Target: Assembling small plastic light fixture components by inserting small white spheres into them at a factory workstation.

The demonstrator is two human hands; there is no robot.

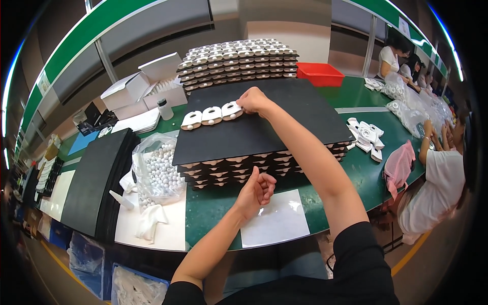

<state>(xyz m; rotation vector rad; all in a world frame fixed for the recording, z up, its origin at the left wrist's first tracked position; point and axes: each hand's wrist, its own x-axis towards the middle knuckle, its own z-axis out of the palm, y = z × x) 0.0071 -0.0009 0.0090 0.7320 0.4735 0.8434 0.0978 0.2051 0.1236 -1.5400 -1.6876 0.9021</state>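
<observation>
A black board (284,114) lies on top of a stack of boards, with rows of white parts showing between the layers. Three white plastic pieces (211,116), each with a dark opening and a small round white knob, stand in a row on its left half. My right hand (253,100) reaches across the board, its fingers closed on the edge of the rightmost white plastic piece (232,111). In front of the stack is my left hand (256,193), thumb up and apart from the loosely bent fingers. I see nothing in it.
Behind stands a taller stack of loaded boards (239,61) beside a red bin (319,74). Left are a bag of white balls (161,168), black boards (96,188) and a small bottle (165,109). White parts (366,136) lie at right; co-workers sit beyond a pink bag (399,168).
</observation>
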